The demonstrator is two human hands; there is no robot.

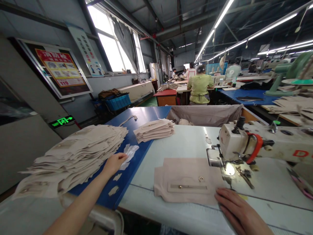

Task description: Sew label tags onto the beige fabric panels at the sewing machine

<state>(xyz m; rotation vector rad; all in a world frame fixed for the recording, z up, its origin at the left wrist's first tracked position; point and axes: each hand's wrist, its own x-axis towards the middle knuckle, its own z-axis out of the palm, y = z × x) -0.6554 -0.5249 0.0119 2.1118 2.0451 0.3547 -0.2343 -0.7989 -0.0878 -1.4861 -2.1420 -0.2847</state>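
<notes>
My left hand [114, 165] reaches to the blue tabletop, its fingertips pinched on thin white slips [131, 151] that lie in a loose pile. My right hand [236, 207] rests flat, fingers stretched out, on the right edge of a beige fabric panel [162, 176]. That panel lies on the pale sewing table and carries a zipper [193, 187] in a rectangular stitched window. A small metal ring [201, 179] sits just above the zipper. The panel's right end reaches the lit needle area of the sewing machine [232, 143].
A tall stack of beige panels [85, 153] stands left, with a smaller stack [155, 130] at the back. Scissors [299, 184] lie far right. Beyond the table is a cloth-lined bin [205, 115]. A co-worker in a yellow-green top [200, 86] sits further off.
</notes>
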